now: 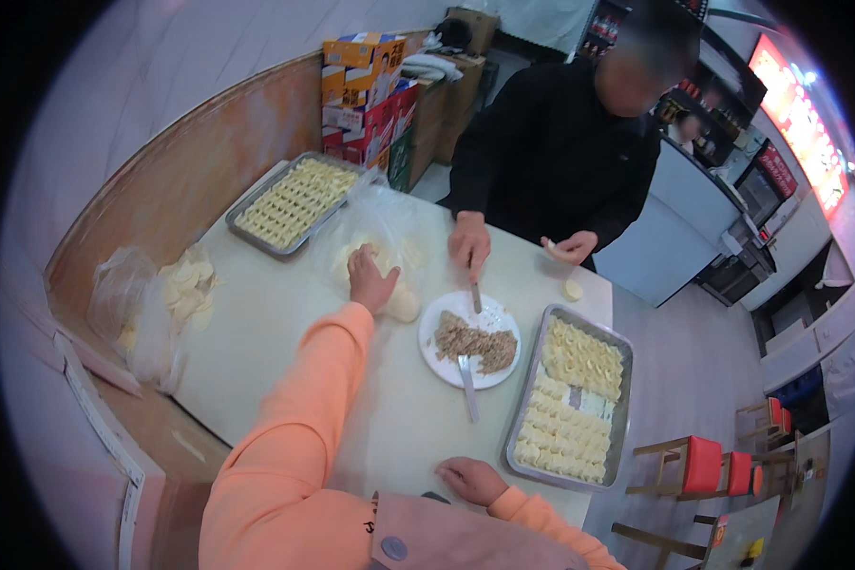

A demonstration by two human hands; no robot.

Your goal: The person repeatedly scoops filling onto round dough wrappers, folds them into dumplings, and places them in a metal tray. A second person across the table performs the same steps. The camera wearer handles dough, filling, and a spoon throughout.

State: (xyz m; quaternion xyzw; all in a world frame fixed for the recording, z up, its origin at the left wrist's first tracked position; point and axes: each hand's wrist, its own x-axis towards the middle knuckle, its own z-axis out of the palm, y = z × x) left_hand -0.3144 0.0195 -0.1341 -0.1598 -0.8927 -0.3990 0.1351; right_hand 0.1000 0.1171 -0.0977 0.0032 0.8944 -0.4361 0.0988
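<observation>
My left hand (372, 279) reaches over a clear plastic bag (388, 206) of pale dough wrappers (402, 303), thumb apart from the fingers. It touches the bag or its contents; which one I cannot tell. Near the table's front edge lies my right hand (473, 481), fingers loosely curled, nothing visible in it. Between the hands, a white plate (433, 358) bears brown minced filling (495, 349). A flat spreader (469, 392) rests on its near rim. At right, a metal tray (534, 467) contains rows of folded dumplings (566, 427).
Opposite, a person in black holds a knife-like spreader (477, 299) in the filling and a wrapper in the other hand. One round wrapper (572, 289) lies nearby. Another dumpling tray (236, 226) stands far left. A second wrapper bag (149, 320) sits by the wall. Red-seated stools (702, 463) stand right.
</observation>
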